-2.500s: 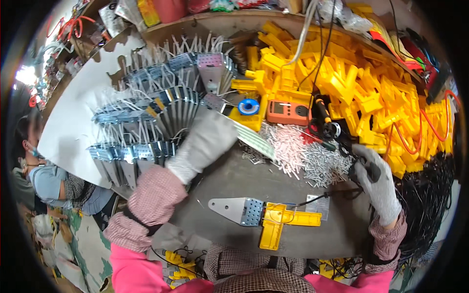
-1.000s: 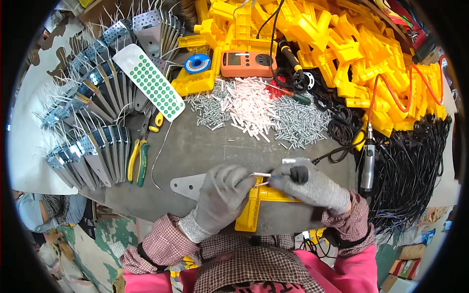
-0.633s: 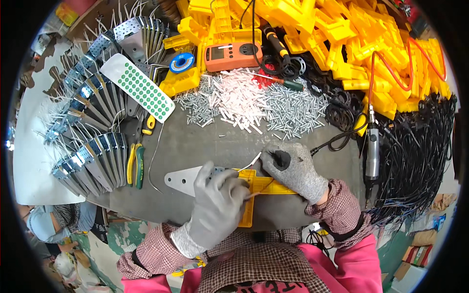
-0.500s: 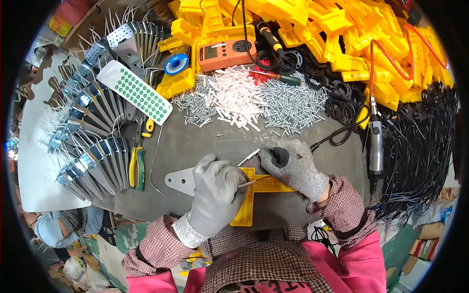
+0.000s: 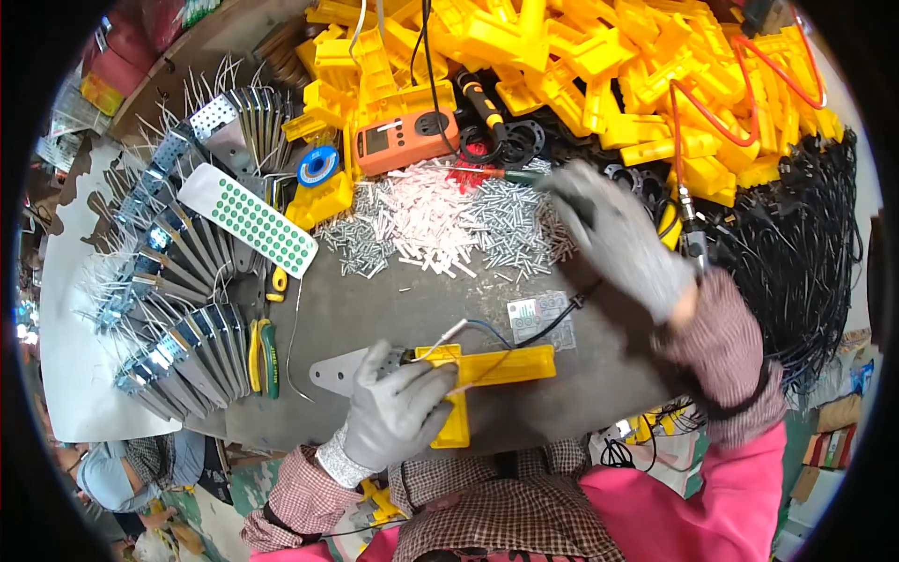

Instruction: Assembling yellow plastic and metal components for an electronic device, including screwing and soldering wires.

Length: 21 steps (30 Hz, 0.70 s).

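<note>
My left hand (image 5: 398,407), in a grey coated glove, is closed over the middle of a T-shaped yellow plastic housing (image 5: 510,364). A flat grey metal plate (image 5: 334,374) with holes sticks out to the left from under its fingers. From the housing rises a white sleeve (image 5: 453,330), joined to a thin blue wire that runs to a black cable (image 5: 551,325). My right hand (image 5: 623,239), also gloved, is raised at the far right, beside the screws and black ring parts. It is smeared by motion, so its grip does not show.
Behind lie metal screws (image 5: 361,232), pale pink sleeves (image 5: 429,214), a green-handled screwdriver (image 5: 515,175) and an orange meter (image 5: 405,142). Yellow housings (image 5: 599,56) are heaped at the back. Metal plates with wires and green-handled pliers (image 5: 269,361) sit left; black cables (image 5: 796,262) fill the right side.
My right hand has left the wires at the housing and moved up and right. A clear printed sheet and the blue wire now show. The whole view has shifted slightly.
</note>
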Tool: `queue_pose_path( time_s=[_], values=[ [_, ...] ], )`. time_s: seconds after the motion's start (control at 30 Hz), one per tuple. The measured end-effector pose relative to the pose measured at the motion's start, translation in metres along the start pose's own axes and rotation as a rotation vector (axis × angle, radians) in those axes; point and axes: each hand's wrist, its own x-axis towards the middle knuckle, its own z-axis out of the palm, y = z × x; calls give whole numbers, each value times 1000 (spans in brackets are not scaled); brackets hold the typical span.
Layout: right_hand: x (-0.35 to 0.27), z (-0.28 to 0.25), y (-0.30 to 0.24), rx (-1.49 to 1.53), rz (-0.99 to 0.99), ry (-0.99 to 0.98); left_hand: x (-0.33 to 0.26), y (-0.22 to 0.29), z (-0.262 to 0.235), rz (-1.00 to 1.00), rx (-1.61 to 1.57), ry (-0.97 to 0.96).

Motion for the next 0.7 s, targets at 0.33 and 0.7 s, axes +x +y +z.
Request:
queue_pose_path(
  time_s=[0.33, 0.7],
  values=[
    [46, -24, -39, -218, -91, -23, -15, 9, 20, -138, 102, 135],
    [-44, -3, -112, 732, 142, -179, -17, 8, 25, -103, 66, 118]
  ],
)
